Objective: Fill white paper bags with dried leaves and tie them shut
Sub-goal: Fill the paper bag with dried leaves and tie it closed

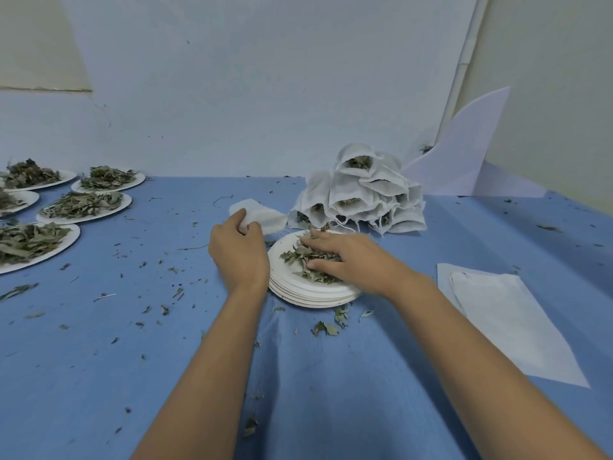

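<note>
Left hand point(238, 257) fingers are pinching a white bag point(265, 217). Right hand point(355, 260) fingers lie spread on dried leaves point(295, 255) under them, piled on the top plate point(282, 281) of a stack.

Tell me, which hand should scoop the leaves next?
Right: the right hand rests on the leaves on the plate, while the left hand holds the bag.

Pale bluish wall point(265, 78), blue cloth-covered table point(99, 360), white pipe point(466, 61) in right corner
</note>
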A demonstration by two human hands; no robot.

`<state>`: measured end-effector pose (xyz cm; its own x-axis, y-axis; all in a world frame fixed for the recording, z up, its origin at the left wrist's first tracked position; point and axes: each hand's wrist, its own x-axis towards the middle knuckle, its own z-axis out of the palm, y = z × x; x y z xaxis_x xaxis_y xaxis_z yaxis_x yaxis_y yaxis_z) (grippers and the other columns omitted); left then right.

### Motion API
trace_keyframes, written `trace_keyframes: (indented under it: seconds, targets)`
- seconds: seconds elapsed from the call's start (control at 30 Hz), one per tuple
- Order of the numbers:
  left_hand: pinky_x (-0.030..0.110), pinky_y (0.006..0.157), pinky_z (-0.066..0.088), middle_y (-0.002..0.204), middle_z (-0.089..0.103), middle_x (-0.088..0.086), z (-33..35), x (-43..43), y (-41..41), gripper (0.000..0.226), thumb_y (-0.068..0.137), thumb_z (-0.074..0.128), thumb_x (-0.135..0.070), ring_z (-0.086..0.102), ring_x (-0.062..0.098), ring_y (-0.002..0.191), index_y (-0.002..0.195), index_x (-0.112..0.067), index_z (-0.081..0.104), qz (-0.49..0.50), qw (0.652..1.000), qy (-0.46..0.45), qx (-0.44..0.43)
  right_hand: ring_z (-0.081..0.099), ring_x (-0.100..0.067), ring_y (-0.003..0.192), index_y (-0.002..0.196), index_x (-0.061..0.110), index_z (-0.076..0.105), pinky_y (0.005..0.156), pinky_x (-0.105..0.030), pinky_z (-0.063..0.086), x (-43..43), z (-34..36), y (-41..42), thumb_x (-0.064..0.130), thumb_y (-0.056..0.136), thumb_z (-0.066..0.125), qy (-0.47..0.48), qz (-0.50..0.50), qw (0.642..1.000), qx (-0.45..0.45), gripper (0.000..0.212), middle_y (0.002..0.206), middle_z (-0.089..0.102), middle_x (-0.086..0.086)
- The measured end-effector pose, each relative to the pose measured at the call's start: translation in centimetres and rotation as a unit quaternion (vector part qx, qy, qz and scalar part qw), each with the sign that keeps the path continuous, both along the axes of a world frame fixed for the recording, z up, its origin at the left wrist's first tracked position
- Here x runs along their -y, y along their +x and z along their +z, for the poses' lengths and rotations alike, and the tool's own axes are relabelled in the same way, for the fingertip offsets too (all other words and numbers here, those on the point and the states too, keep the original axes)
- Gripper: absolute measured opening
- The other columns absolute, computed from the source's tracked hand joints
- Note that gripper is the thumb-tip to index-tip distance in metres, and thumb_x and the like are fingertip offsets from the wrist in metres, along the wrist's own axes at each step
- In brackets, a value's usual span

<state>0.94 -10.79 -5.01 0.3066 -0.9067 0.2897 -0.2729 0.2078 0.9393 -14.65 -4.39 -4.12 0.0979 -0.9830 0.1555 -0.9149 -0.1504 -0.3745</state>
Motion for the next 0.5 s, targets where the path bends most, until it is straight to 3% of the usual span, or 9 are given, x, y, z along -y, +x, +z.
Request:
trace_keyframes:
  seconds: [0.1,0.17,0.2,0.23,0.3,0.4,0.47,0.5]
  targets:
    - [0.031,0.078,0.042,0.116,0.06,0.022,0.2,-0.3,-0.5,0.038,0.095,0.044,-0.019,0.057,0.035,0.105,0.127,-0.004,0.059,-0.033,0.999,0.01,0.015,0.038,-0.012,0.136,0.136,0.03,0.051,0.111,-0.027,0.028,0.3,-0.2,0.5,0.035,0.096,0.053,-0.024,-0.001,0.999,-0.031,0.04,0.147,0.041,0.008]
    - [0.036,0.067,0.039,0.095,0.056,0.028,0.2,-0.6,-0.9,0.031,0.097,0.04,-0.021,0.052,0.04,0.087,0.093,-0.002,0.065,-0.052,0.998,0.005,0.024,0.043,-0.013,0.132,0.132,0.026,0.055,0.109,-0.026,0.031,0.4,-0.3,0.8,0.03,0.095,0.055,-0.036,-0.007,0.999,-0.039,0.037,0.143,0.048,0.006]
    - [0.033,0.057,0.031,0.083,0.048,0.023,0.1,-0.8,-1.0,0.033,0.098,0.039,-0.02,0.045,0.035,0.075,0.072,-0.007,0.055,-0.055,0.998,0.0,0.03,0.045,-0.013,0.13,0.13,0.025,0.057,0.108,-0.025,0.032,0.5,-0.3,1.0,0.027,0.095,0.055,-0.044,-0.012,0.998,-0.038,0.035,0.14,0.051,0.005]
    - [0.03,0.055,0.024,0.077,0.043,0.017,0.1,-1.0,-1.1,0.037,0.099,0.038,-0.019,0.04,0.028,0.071,0.063,-0.01,0.043,-0.055,0.998,-0.005,0.039,0.047,-0.013,0.129,0.128,0.024,0.059,0.106,-0.023,0.032,0.6,-0.4,1.1,0.025,0.095,0.056,-0.053,-0.017,0.998,-0.033,0.033,0.137,0.054,0.004]
    - [0.025,0.057,0.025,0.08,0.05,0.014,0.0,-1.1,-1.2,0.039,0.101,0.036,-0.021,0.046,0.026,0.072,0.066,-0.011,0.049,-0.063,0.997,-0.006,0.036,0.05,-0.014,0.126,0.125,0.022,0.062,0.104,-0.021,0.033,0.7,-0.5,1.3,0.02,0.094,0.057,-0.068,-0.028,0.997,-0.027,0.031,0.132,0.058,0.004]
    - [0.012,0.053,0.039,0.081,0.064,0.015,0.0,-1.3,-1.4,0.039,0.102,0.034,-0.022,0.061,0.02,0.07,0.095,-0.002,0.067,-0.074,0.997,-0.004,0.017,0.05,-0.015,0.126,0.124,0.021,0.062,0.104,-0.021,0.034,0.8,-0.5,1.5,0.016,0.095,0.055,-0.065,-0.042,0.997,-0.018,0.031,0.132,0.058,0.004]
    - [0.015,0.049,0.039,0.068,0.063,0.017,0.0,-1.4,-1.5,0.043,0.102,0.035,-0.021,0.062,0.025,0.062,0.084,0.005,0.065,-0.081,0.996,-0.017,0.033,0.046,-0.012,0.129,0.124,0.022,0.062,0.106,-0.019,0.031,0.5,-0.3,1.7,0.017,0.094,0.051,-0.045,-0.046,0.998,0.024,0.033,0.136,0.054,0.004]
    - [0.026,0.054,0.042,0.068,0.063,0.021,0.0,-1.4,-1.5,0.045,0.101,0.035,-0.021,0.063,0.031,0.066,0.078,0.007,0.062,-0.083,0.995,-0.02,0.047,0.045,-0.012,0.13,0.124,0.023,0.063,0.106,-0.02,0.031,0.3,-0.2,1.9,0.02,0.093,0.048,-0.035,-0.047,0.997,0.048,0.034,0.138,0.053,0.005]
